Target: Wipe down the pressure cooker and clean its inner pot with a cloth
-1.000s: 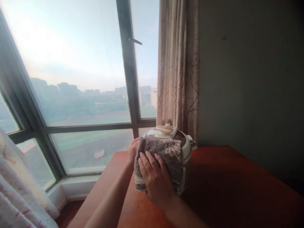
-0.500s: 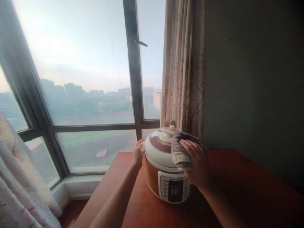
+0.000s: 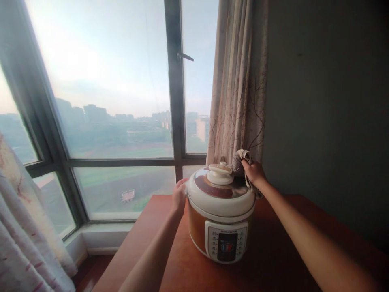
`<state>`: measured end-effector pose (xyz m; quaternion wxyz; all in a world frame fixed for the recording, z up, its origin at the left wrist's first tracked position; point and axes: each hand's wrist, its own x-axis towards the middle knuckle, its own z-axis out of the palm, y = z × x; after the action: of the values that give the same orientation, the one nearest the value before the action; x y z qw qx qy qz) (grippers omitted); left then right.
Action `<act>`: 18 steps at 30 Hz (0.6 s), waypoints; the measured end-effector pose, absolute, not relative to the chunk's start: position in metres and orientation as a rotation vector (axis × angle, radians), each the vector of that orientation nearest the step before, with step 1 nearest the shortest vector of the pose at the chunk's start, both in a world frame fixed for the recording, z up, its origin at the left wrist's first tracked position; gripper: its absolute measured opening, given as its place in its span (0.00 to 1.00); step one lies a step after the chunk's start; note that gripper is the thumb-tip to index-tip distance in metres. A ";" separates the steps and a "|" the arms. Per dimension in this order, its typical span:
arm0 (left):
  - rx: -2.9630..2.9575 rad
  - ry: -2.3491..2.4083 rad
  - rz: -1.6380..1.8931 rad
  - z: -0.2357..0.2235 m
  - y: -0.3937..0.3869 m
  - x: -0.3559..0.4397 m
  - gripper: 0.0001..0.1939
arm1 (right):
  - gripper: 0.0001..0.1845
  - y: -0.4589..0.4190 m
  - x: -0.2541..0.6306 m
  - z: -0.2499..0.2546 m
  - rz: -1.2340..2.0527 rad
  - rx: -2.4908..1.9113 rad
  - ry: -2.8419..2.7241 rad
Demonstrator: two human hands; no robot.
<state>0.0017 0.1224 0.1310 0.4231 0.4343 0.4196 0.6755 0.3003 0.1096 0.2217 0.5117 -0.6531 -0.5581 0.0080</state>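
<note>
The left hand (image 3: 180, 196) is gripping the cooker (image 3: 223, 209) at its left side, fingers bending over the pale rim of the lug there, which the hand is mostly hiding. The right hand (image 3: 254, 172) is closing on the cloth (image 3: 238, 164), pinching it into a bunched fold over the right rear of the lid (image 3: 202, 182); its fuzzy grey-brown pile is showing beside a paler, curling edge, and a thin end is hanging down the cooker's right side.

The cooker is standing upright on the table (image 3: 176, 263), between the two forearms — a squat, rounded drum with tan-brown sides and a smooth cream collar. Its domed lid is gleaming in brown and silvery patches around a raised, cream oval handle (image 3: 220, 169). A cream-framed panel (image 3: 226, 242) is facing the wearer, with a dark rectangular display at its centre and small marks on both sides.

The table's flat, reddish-brown top is catching a soft sheen on the left. Behind the cooker, a beige curtain (image 3: 234, 89) is falling in long vertical folds — thin branch patterns running over it — beside the grey-framed window (image 3: 112, 89).
</note>
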 end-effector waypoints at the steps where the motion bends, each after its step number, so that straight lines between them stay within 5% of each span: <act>1: 1.089 1.049 1.693 0.131 0.122 0.002 0.19 | 0.21 0.113 0.300 0.222 0.021 -1.594 -1.303; 7: 1.096 1.048 1.704 0.131 0.122 0.001 0.18 | 0.26 0.110 0.297 0.216 -0.014 -1.575 -1.219; 13: 1.086 1.040 1.698 0.133 0.120 0.002 0.18 | 0.17 0.074 0.299 0.201 0.045 -1.357 -1.580; 18: 1.077 1.037 1.700 0.136 0.115 0.003 0.18 | 0.24 0.031 0.307 0.180 -0.146 -1.192 -1.855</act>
<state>0.0034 0.1149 0.1356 0.4249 0.4308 0.4146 0.6797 0.3065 0.0311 0.1802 0.4494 -0.4818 -0.7499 -0.0592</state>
